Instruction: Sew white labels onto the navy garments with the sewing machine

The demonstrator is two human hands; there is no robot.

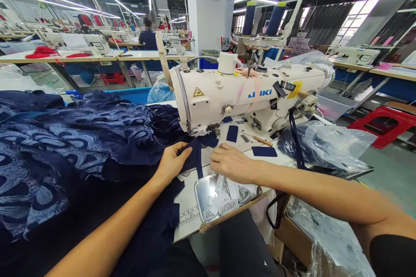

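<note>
Navy fabric lies at the centre of the view, its edge just in front of the presser-foot area of a white sewing machine. The left hand, at 8 o'clock from that edge, pinches it between thumb and fingers. The right hand, at 4 o'clock, is apart from the left, its fingers curled low over the machine bed; whether they grip anything cannot be told. A narrow navy strip hangs between the hands, reaching toward a metal tray of printed labels at 5 o'clock.

At 2 o'clock, two small navy rectangles lie flat near a tool with an orange handle. At 9 o'clock, a large heap of navy cloth with pale swirling patterns spreads out. At 3 o'clock is a clear plastic bag, with a red stool farther out. Beyond the machine, two dark blue thread cones stand at 1 o'clock. At 11 o'clock, a person in dark clothing is among other sewing tables.
</note>
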